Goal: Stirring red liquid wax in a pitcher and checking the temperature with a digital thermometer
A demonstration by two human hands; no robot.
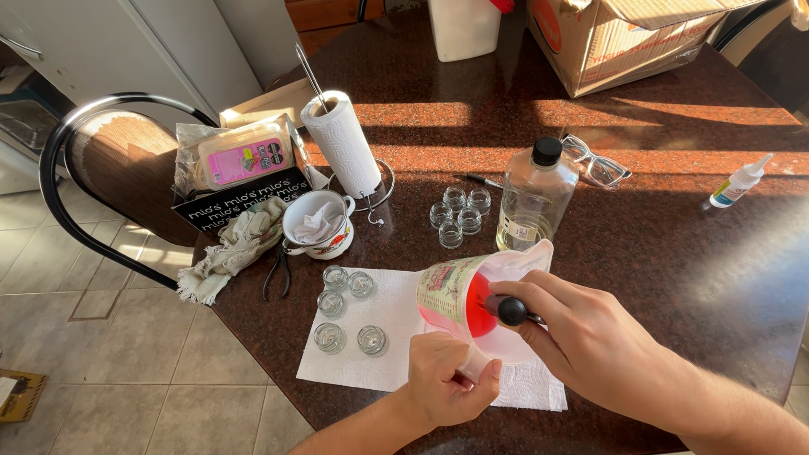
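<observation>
My left hand (451, 379) grips the handle of a white measuring jug (459, 295) tilted on its side, with red liquid inside. My right hand (581, 337) holds a dark-handled tool (511, 311) whose tip reaches into the jug's mouth. The jug hangs over a white paper towel (379, 345) on the dark stone table (674, 253). Several small clear glass cups (345, 307) stand on the towel to the left of the jug. Behind it stand more small glass cups (459, 215) and a clear bottle (535, 198) with a black cap.
A paper towel roll (344, 143) on a holder, a white enamel mug (318, 223), a rag (240, 244), pliers (278, 271) and boxes (244, 168) sit at the left. Eyeglasses (598, 164), a dropper bottle (740, 181), a cardboard box (624, 38) lie farther back. A chair (109, 168) stands left.
</observation>
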